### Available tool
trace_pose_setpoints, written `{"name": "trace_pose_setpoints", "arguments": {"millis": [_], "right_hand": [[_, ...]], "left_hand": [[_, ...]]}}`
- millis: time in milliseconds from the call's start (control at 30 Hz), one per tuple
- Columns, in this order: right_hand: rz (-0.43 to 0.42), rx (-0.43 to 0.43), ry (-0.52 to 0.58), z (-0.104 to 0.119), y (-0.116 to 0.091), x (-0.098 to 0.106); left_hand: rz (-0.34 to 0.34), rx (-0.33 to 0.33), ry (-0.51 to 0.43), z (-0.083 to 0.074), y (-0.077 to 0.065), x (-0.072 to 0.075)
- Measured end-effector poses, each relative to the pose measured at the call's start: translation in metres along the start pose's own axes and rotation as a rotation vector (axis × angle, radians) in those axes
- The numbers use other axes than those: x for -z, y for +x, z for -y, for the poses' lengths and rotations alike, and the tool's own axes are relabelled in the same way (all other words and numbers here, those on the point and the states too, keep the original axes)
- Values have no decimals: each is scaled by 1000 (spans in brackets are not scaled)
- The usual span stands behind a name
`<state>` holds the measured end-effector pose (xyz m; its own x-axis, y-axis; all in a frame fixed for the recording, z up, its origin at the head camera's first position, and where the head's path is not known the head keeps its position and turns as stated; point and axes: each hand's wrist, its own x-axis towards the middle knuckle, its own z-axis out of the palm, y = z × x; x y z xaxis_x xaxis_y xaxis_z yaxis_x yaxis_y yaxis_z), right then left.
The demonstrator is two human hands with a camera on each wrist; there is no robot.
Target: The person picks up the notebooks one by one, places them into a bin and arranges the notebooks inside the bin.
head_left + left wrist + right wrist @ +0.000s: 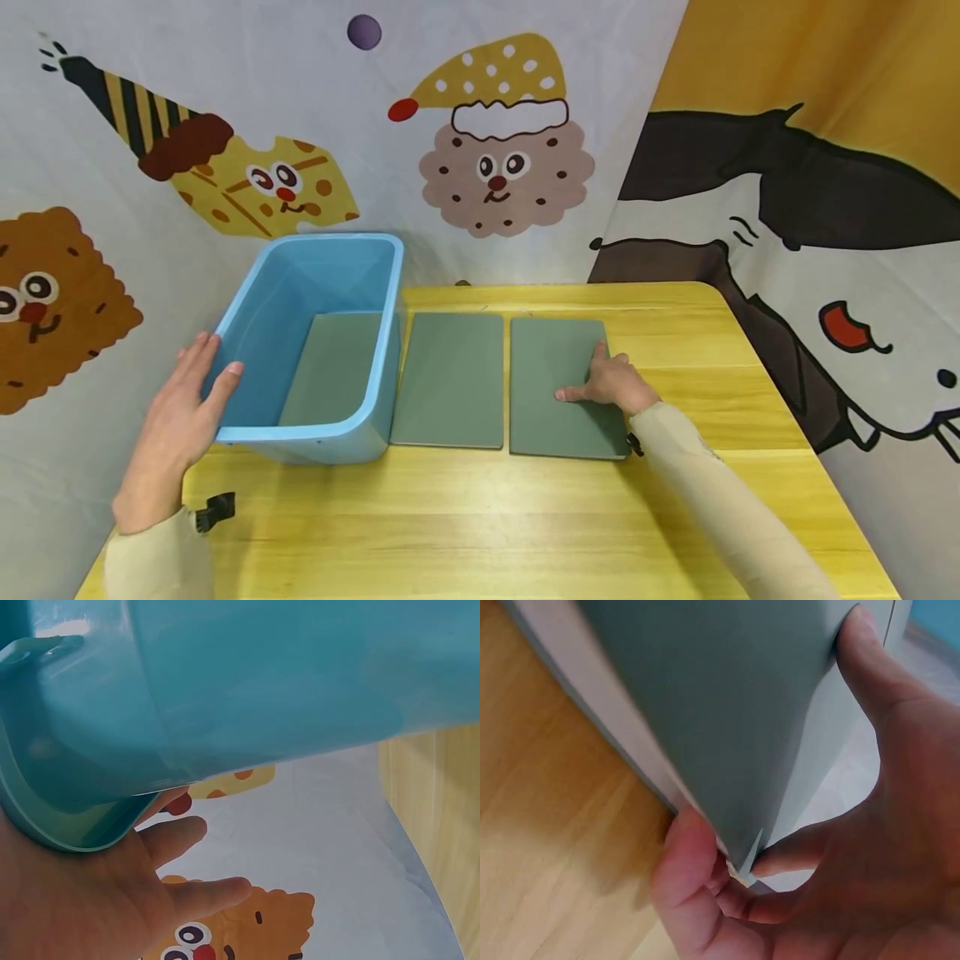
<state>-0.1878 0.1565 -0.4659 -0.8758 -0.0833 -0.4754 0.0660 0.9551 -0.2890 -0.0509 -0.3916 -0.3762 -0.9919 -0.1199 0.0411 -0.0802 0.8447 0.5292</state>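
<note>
A light blue plastic tub (382, 367) stands at the left of the table. My left hand (176, 417) rests on its near left side, fingers fairly straight along the outer wall and thumb at the rim. In the left wrist view the palm lies against the tub's rim (75, 844). Farther right, my right hand (618, 383) holds the right edge of a grey-green notebook (555, 392). The right wrist view has the thumb (862, 645) on the cover and curled fingers at a corner, pale page edges (622, 705) showing beside them.
Another grey-green notebook (453, 379) lies flat between the tub and the held one. A flat grey-green piece (337, 367) lies on the tub's floor. The wooden table (480, 525) ends at a patterned cloth (510, 258) behind it.
</note>
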Motion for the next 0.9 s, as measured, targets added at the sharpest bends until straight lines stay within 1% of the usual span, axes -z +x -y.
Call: {"name": "trace_pose_setpoints", "arguments": {"millis": [100, 167, 267, 400, 533, 600, 733, 800, 900], "right_hand": [[34, -19, 12, 0, 3, 0], [39, -14, 21, -2, 4, -1], [27, 11, 40, -5, 3, -2], [-14, 58, 62, -9, 1, 1], [-35, 83, 54, -12, 2, 11], [-31, 78, 51, -13, 5, 17], [27, 50, 66, -18, 14, 27], [69, 33, 121, -22, 18, 29], [108, 40, 231, -28, 21, 30]], "left_hand": [[2, 6, 9, 1, -1, 0], [7, 4, 12, 2, -1, 0], [12, -7, 9, 3, -1, 1], [24, -13, 3, 3, -1, 1], [29, -8, 2, 2, -1, 1], [19, -9, 0, 2, -1, 1], [13, -14, -5, 1, 1, 0], [13, -12, -9, 1, 1, 0], [8, -9, -12, 2, 1, 1]]}}
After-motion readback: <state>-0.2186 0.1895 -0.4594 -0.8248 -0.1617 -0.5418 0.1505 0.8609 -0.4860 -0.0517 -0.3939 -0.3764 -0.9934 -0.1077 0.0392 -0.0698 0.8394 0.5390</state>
